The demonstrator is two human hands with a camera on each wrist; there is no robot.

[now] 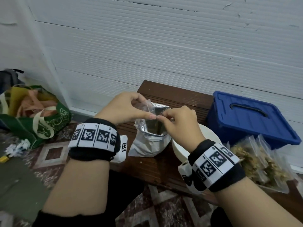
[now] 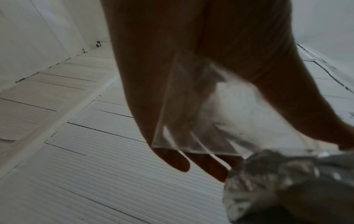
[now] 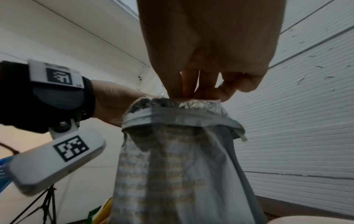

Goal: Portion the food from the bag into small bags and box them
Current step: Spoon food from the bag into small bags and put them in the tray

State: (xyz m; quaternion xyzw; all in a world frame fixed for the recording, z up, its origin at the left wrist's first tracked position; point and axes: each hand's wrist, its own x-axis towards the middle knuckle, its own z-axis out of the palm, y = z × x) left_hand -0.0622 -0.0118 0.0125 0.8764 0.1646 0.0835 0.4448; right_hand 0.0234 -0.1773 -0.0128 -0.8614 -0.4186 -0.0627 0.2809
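A person's left hand (image 1: 122, 108) and right hand (image 1: 178, 122) each pinch the mouth of 1 small clear bag (image 1: 148, 106), empty and held just above the open foil bag (image 1: 147, 138) on the wooden bench (image 1: 172, 97). The step looks like opening it; filling should follow. Filled bags (image 1: 255, 159) lie beside the shut blue box (image 1: 246, 117).
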